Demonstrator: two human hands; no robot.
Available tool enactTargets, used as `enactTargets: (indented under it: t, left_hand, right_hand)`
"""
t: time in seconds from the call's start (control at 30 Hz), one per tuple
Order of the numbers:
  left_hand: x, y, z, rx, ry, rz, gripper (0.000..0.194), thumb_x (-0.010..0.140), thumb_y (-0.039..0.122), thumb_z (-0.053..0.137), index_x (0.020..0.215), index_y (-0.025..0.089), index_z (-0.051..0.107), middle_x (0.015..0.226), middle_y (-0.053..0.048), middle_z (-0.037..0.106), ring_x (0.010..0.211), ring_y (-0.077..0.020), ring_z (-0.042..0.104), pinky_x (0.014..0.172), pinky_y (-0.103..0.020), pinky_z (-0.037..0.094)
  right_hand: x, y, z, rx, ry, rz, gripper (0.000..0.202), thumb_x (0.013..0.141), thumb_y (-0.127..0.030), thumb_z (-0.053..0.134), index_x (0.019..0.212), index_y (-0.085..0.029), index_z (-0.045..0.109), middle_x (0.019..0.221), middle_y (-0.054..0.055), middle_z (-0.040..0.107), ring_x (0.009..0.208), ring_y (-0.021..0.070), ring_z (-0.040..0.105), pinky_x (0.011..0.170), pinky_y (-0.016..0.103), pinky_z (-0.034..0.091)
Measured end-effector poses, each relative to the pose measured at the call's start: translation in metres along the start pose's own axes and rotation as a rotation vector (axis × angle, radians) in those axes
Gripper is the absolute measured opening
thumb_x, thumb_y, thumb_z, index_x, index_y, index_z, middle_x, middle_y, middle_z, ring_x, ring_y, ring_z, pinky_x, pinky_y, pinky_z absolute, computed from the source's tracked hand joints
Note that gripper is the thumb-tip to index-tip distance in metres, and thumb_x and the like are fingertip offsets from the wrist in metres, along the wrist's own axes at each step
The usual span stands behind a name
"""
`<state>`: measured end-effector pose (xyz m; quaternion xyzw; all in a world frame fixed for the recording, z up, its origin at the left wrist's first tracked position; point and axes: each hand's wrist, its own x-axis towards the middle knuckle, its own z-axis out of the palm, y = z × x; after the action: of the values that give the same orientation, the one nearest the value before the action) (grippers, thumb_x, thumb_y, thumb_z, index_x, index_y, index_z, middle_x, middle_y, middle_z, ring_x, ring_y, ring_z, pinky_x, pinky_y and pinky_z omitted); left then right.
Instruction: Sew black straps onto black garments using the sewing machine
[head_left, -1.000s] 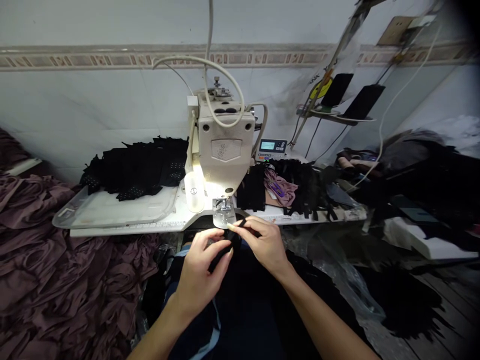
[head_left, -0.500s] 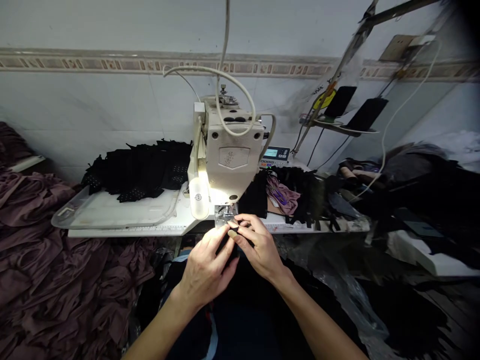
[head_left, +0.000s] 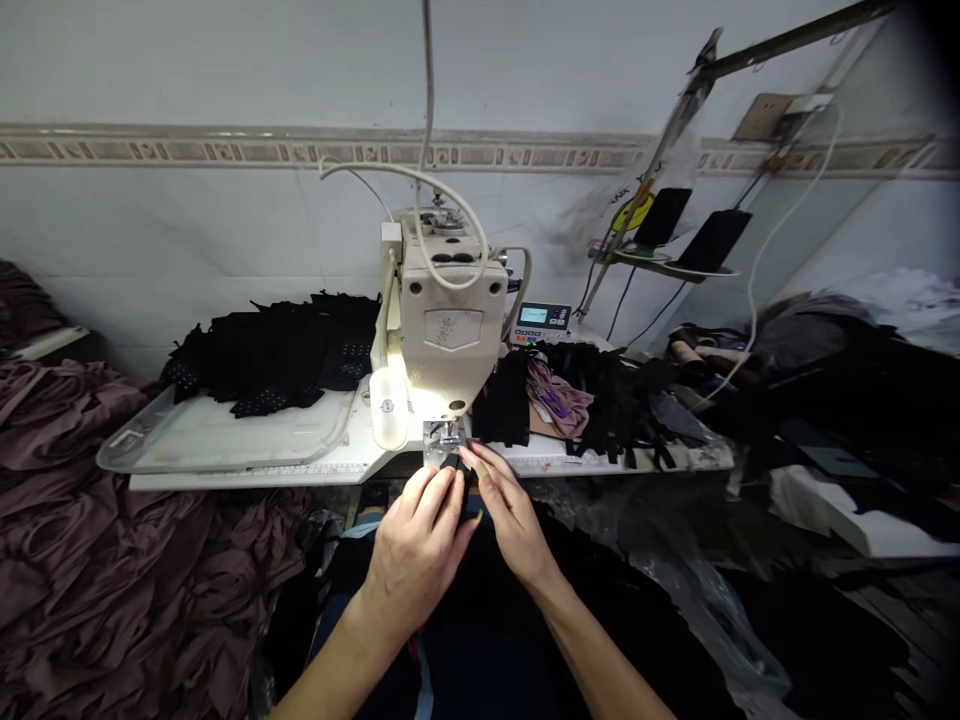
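A white sewing machine (head_left: pixel 454 320) stands at the centre, its lamp (head_left: pixel 388 408) lighting the needle area. Just in front of the presser foot (head_left: pixel 448 432), black fabric (head_left: pixel 453 461) lies under the fingertips of both hands. My left hand (head_left: pixel 420 545) has its fingers bent over this fabric, the thumb pointing right. From the right, my right hand (head_left: pixel 511 515) reaches to the same spot, fingers close together, fingertips beside the foot. How firmly the right fingers grip is hard to see. More black cloth hangs down below the hands.
Left of the machine, black pieces (head_left: pixel 277 350) lie on a clear plastic tray (head_left: pixel 225 452). Mauve fabric (head_left: pixel 135 560) is heaped at the left. Right are a control panel (head_left: pixel 541 316), a mauve bundle (head_left: pixel 559 400), black straps and thread cones (head_left: pixel 712 240). Plastic film (head_left: pixel 697 590) hangs lower right.
The right fingers have straightened and moved from the left fingertips to beside the presser foot. The left hand now lies flatter over the fabric. The view has shifted slightly.
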<state>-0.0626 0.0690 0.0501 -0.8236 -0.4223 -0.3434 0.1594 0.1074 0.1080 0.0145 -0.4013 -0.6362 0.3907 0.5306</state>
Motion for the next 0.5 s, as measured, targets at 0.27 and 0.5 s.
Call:
enactTargets:
  t: [0.27,0.5]
  left_hand:
    - [0.003,-0.003,0.008,0.012,-0.045,-0.028,0.045,0.107,0.033,0.061,0.146,0.012,0.061,0.138,-0.019,0.071,0.131,-0.0361,0.066,0.108,-0.052,0.062]
    - [0.013,-0.007,0.014,0.043,-0.066,-0.024,0.050,0.107,0.039,0.059,0.142,0.003,0.061,0.137,-0.024,0.070,0.130,-0.0384,0.066,0.108,-0.052,0.061]
  right_hand:
    - [-0.002,0.008,0.013,0.227,0.179,0.210,0.050,0.099,-0.064,0.067,0.123,-0.022,0.080,0.130,0.011,0.078,0.125,0.0323,0.069,0.110,0.046,0.055]
    - [0.007,0.015,0.014,0.316,0.253,0.315,0.059,0.090,-0.070,0.075,0.122,-0.021,0.081,0.130,0.011,0.078,0.118,0.0333,0.070,0.106,0.046,0.056]
